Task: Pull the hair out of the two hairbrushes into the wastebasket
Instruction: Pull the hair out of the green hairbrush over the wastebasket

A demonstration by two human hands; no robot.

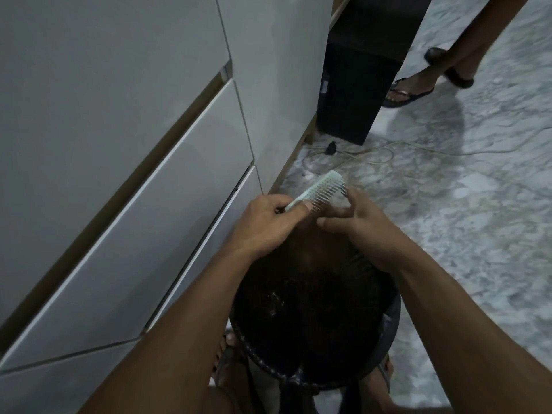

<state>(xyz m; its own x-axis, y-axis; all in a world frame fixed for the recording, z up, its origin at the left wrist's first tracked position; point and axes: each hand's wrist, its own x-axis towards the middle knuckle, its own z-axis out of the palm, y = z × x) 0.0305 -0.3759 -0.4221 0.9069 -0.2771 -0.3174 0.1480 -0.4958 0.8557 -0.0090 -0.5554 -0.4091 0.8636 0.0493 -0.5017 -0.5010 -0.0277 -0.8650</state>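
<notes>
Head view. We look down at a grey-and-white marbled floor; to the left runs a white cabinet with flat drawer fronts and slot-like recesses between them; light is dim. Beyond the cabinet's end a black box stands on the floor, its top cut off by a dark edge; a pale cable loops across the floor in front of it, with a small black plug near the cabinet foot. At upper right we see a second person's feet in dark sandals, legs cut off by the frame edge.

The wastebasket, dark and round, sits on the floor directly below both forearms; its inside is almost black, so we cannot make out the contents beyond a few pale glints; the near rim is partly hidden by our arms. Our own sandalled toes show either side of it, barely legible.

The hairbrush, pale mint with widely spaced teeth pointing down-right, is held above the far rim of the wastebasket. Left hand: fingers and thumb closed round the handle, which is mostly hidden inside the fist. Right hand: fingertips brought together at the teeth, pinching there; whether hair sits between them we cannot tell. Only one hairbrush is in view.
</notes>
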